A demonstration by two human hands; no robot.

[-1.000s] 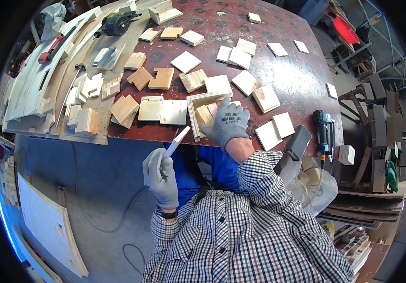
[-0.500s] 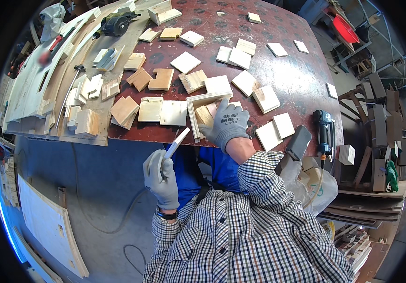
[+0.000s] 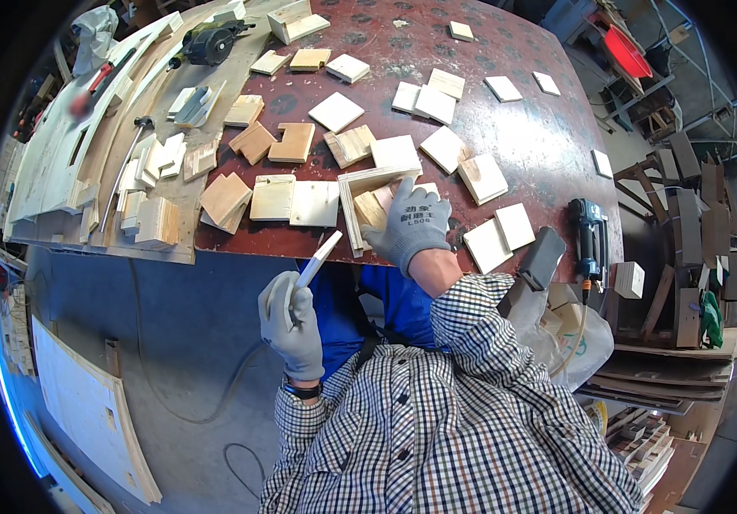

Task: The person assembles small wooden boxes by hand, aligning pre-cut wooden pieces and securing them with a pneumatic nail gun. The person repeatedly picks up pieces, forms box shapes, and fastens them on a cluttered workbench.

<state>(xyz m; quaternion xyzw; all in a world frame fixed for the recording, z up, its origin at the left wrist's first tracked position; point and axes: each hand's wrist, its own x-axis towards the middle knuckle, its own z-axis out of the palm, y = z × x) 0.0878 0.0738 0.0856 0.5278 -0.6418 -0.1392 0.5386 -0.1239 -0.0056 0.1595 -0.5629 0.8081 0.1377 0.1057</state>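
My left hand (image 3: 291,321), in a grey glove, grips a thin white stick-like tool (image 3: 319,259) that points up toward the table's near edge. My right hand (image 3: 411,224), also gloved, rests flat on an open wooden box frame (image 3: 360,193) with small plywood pieces inside it, at the front of the dark red round table (image 3: 548,146). The two hands are apart, the left one below the table edge over the floor.
Several square plywood pieces (image 3: 337,111) lie scattered over the table. A cordless drill (image 3: 589,240) lies at the right edge. A plywood board with stacked offcuts (image 3: 158,218) and a power tool (image 3: 210,41) sit at the left. Wood panels (image 3: 94,411) lean on the floor.
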